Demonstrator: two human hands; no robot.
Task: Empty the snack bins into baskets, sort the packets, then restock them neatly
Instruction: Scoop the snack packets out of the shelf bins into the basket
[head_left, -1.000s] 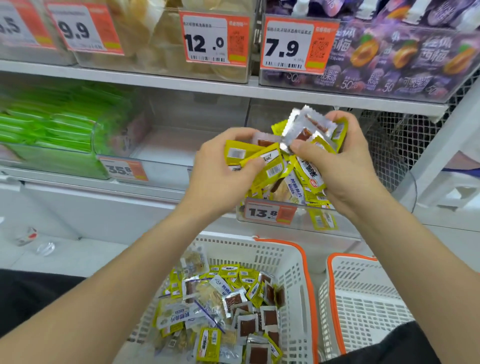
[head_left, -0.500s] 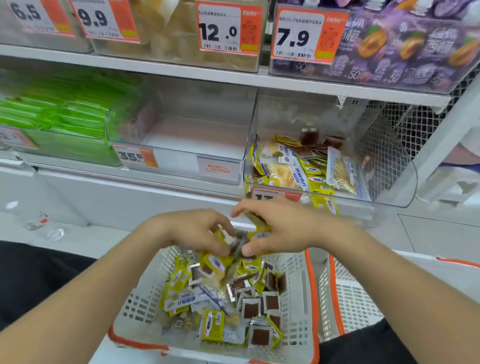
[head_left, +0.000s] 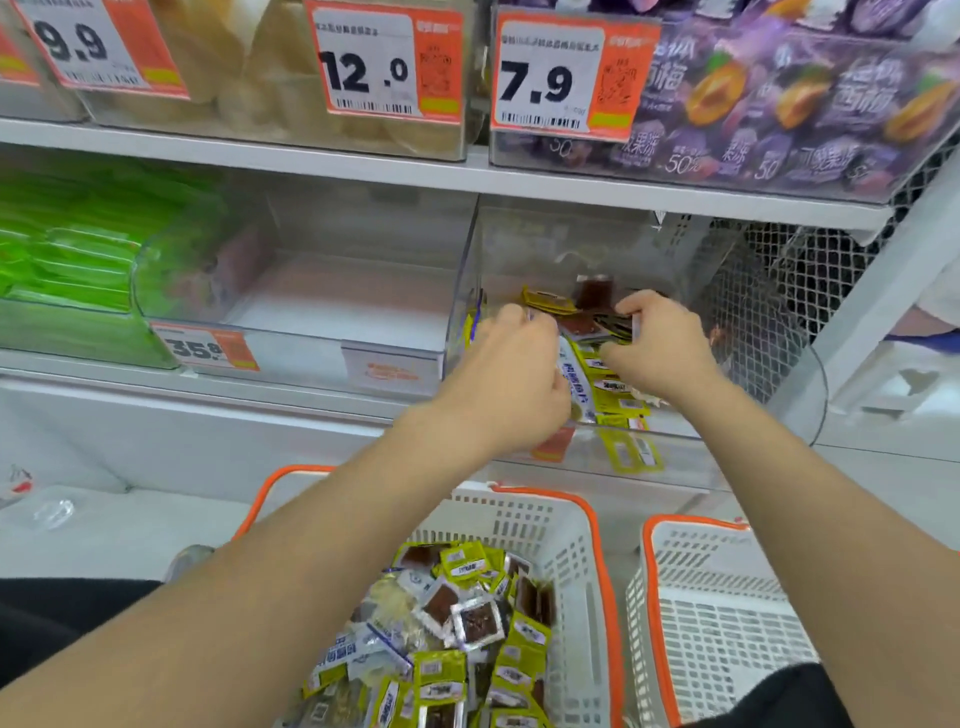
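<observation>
While both arms reach up from six o'clock, the left hand (head_left: 511, 374) and right hand (head_left: 662, 351) sit inside the clear bin (head_left: 774, 358). It is a rigid transparent plastic tub with a rounded front corner, at about two o'clock of the view's middle. Small flat packets (head_left: 605, 382) lie in it between the hands: glossy yellow foil ones with white labels, a longer white-and-blue one, and see-through squares showing dark brown contents. The right hand pinches a few dark and yellow packets between thumb and curled fingers at its ten o'clock. The left hand's fingers curl down into the pile at the bin's nine o'clock side; whether they grip anything I cannot tell. At six o'clock of the bin stands a white basket (head_left: 574, 540) of slotted plastic with an orange rim, holding a loose heap (head_left: 467, 629) of the same crinkly packets. Just beside it at three o'clock is a second basket (head_left: 701, 618) of the same make. At nine o'clock of the hands stand a neighbouring clear tub (head_left: 332, 296) and blurred green packs (head_left: 67, 260).
</observation>
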